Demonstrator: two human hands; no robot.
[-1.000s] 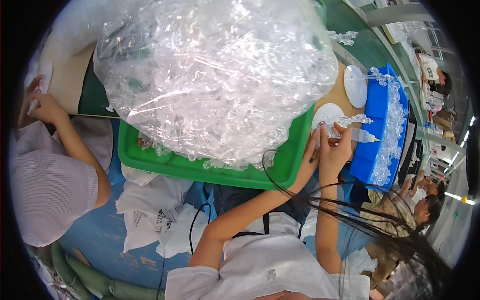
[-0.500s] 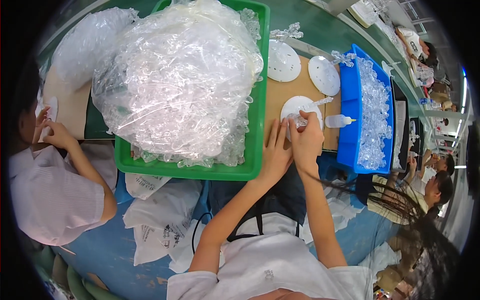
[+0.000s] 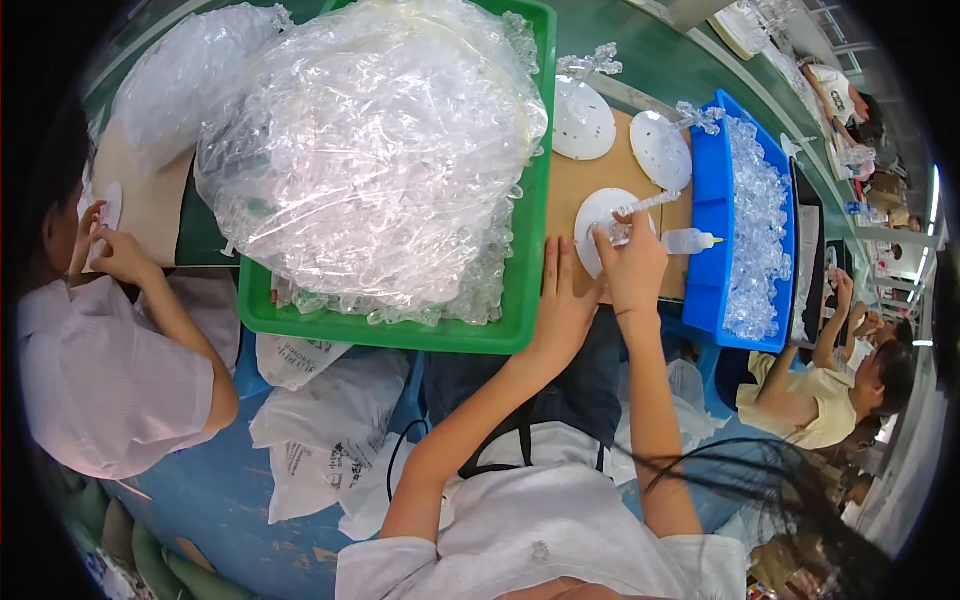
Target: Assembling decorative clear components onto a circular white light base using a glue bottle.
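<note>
A white round disc (image 3: 590, 212) lies on the brown board, with a clear plastic stem (image 3: 655, 201) slanting up over its right side. My right hand (image 3: 636, 262) is closed in a pinch over the disc, on a clear plastic piece (image 3: 618, 232) mostly hidden by the fingers. My left hand (image 3: 566, 305) lies flat beside the disc's near left edge, fingers stretched out and holding nothing. To the right of my right hand lies a small translucent squeeze bottle (image 3: 688, 242) with a yellowish tip.
Left stands a green tray (image 3: 535, 300) heaped with clear plastic parts under a large bag (image 3: 370, 150). A blue bin (image 3: 712, 200) of clear parts stands right. Two more white discs (image 3: 583, 120) (image 3: 660, 150) with clear stems lie behind. A co-worker (image 3: 120, 370) sits at left.
The scene has shifted slightly rightward in view. My right hand has lifted its grip a little and turned over the disc; my left hand's fingers have drawn slightly apart from it.
</note>
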